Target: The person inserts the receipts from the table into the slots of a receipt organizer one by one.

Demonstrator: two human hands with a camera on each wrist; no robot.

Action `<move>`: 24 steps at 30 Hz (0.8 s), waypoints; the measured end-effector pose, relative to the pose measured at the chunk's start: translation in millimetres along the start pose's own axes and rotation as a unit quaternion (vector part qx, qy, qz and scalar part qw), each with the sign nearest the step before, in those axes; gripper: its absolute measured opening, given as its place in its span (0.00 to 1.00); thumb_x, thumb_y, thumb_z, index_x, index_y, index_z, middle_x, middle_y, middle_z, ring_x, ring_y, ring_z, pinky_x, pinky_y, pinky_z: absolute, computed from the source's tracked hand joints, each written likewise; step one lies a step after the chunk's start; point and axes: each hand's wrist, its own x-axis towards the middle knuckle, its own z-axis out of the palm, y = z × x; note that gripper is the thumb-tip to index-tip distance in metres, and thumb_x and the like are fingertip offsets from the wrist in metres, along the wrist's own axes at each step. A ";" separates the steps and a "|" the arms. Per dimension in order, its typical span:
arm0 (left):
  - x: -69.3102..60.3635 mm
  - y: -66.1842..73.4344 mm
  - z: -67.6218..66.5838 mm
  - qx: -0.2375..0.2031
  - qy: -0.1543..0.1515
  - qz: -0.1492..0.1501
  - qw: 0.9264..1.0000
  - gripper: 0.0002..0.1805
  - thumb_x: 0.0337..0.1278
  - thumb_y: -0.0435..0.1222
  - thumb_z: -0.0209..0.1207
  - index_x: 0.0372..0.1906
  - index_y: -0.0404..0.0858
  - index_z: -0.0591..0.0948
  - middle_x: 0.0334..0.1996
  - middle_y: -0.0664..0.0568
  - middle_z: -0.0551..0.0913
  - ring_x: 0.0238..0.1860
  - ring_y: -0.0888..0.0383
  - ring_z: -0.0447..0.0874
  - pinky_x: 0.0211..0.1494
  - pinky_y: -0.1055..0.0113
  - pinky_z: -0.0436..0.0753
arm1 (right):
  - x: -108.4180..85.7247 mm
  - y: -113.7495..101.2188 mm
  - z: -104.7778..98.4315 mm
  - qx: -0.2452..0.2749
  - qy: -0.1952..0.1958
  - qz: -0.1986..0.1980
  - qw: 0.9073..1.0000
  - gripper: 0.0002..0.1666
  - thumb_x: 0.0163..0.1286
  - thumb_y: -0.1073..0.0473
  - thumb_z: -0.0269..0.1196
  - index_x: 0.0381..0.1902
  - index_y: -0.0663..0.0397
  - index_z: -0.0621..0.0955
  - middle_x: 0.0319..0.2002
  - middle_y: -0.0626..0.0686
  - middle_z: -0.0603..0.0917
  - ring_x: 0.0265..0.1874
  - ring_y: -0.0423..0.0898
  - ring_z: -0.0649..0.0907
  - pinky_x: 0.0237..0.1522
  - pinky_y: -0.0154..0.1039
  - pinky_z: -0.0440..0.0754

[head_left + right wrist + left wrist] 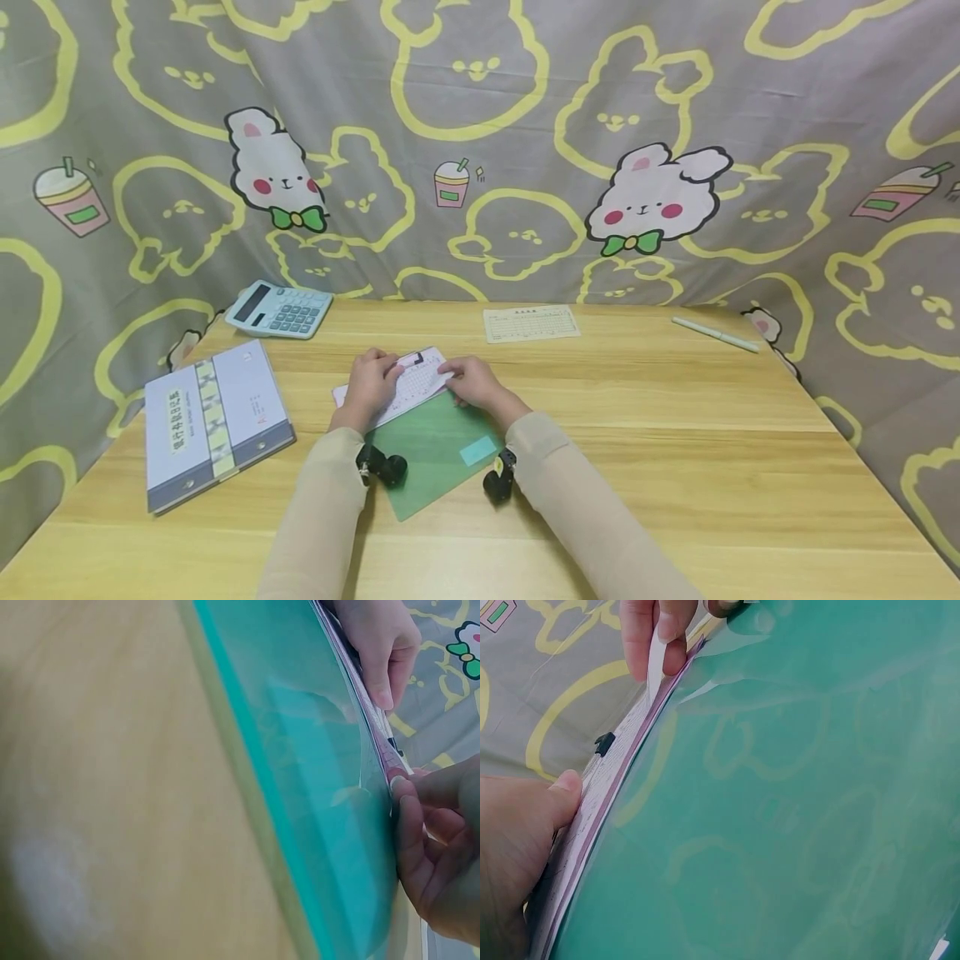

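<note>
A stack of printed paper slips [420,387] with a black clip [604,744] at its far edge lies over the upper part of a translucent green folder [427,458]. My left hand [369,385] holds the stack at its left, thumb on top of the paper. At the right end, my right hand [476,383] pinches a corner of the slips between thumb and fingers. In the left wrist view a white sheet [655,664] rises on edge between the right hand's fingers. The left hand's fingers beneath the stack are mostly hidden.
A pale blue binder [225,417] lies at the left, and a light blue calculator [281,310] behind it. At the back is a printed form [532,323]; a pale pen [715,334] lies farther right. A patterned curtain [480,150] borders the table.
</note>
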 end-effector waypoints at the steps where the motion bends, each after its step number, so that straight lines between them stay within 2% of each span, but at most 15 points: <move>1: 0.1 -0.3 0.2 -0.001 0.000 -0.001 1.000 0.17 0.57 0.38 0.50 0.49 0.34 0.75 0.43 0.42 0.70 0.47 0.45 0.64 0.49 0.54 0.64 | 0.2 0.9 0.0 0.005 0.000 -0.002 1.000 0.16 0.61 0.69 0.53 0.47 0.58 0.76 0.26 0.51 0.77 0.10 0.40 0.72 0.15 0.32 0.74; 5: -0.4 -1.4 1.7 -0.006 -0.003 -0.009 1.000 0.18 0.58 0.39 0.50 0.50 0.33 0.74 0.44 0.43 0.69 0.47 0.46 0.63 0.49 0.54 0.64 | -0.5 5.7 -0.8 0.037 -0.005 -0.017 0.999 0.16 0.60 0.68 0.54 0.48 0.59 0.76 0.25 0.52 0.78 0.12 0.41 0.73 0.17 0.33 0.75; 8: -1.6 -2.3 2.8 -0.012 -0.002 -0.011 1.000 0.19 0.57 0.39 0.50 0.50 0.32 0.74 0.45 0.42 0.69 0.48 0.46 0.63 0.50 0.54 0.64 | -2.5 11.1 -2.7 0.084 -0.016 -0.022 0.996 0.18 0.59 0.68 0.55 0.49 0.60 0.74 0.26 0.53 0.78 0.14 0.42 0.75 0.19 0.34 0.76; 14: -3.3 -2.8 3.5 -0.030 0.003 -0.016 0.999 0.19 0.56 0.39 0.51 0.50 0.33 0.74 0.45 0.42 0.69 0.48 0.46 0.63 0.50 0.54 0.63 | -7.9 19.1 -14.4 0.180 -0.052 -0.003 0.982 0.23 0.58 0.68 0.57 0.53 0.61 0.71 0.32 0.57 0.79 0.21 0.46 0.78 0.25 0.37 0.78; 20: -2.7 -4.0 4.9 -0.037 0.008 -0.016 0.999 0.19 0.56 0.39 0.52 0.50 0.33 0.74 0.45 0.42 0.69 0.48 0.46 0.63 0.50 0.54 0.63 | -19.2 18.8 -42.4 0.192 -0.059 -0.008 0.979 0.26 0.57 0.67 0.57 0.56 0.64 0.67 0.38 0.58 0.76 0.31 0.52 0.78 0.31 0.42 0.77; 24: -1.6 -4.7 6.2 -0.041 0.013 -0.015 0.999 0.19 0.56 0.39 0.52 0.50 0.33 0.74 0.45 0.43 0.69 0.49 0.47 0.63 0.50 0.54 0.64 | -24.7 22.3 -66.5 0.173 -0.045 -0.041 0.983 0.27 0.57 0.67 0.58 0.55 0.66 0.67 0.39 0.59 0.75 0.36 0.56 0.77 0.36 0.47 0.76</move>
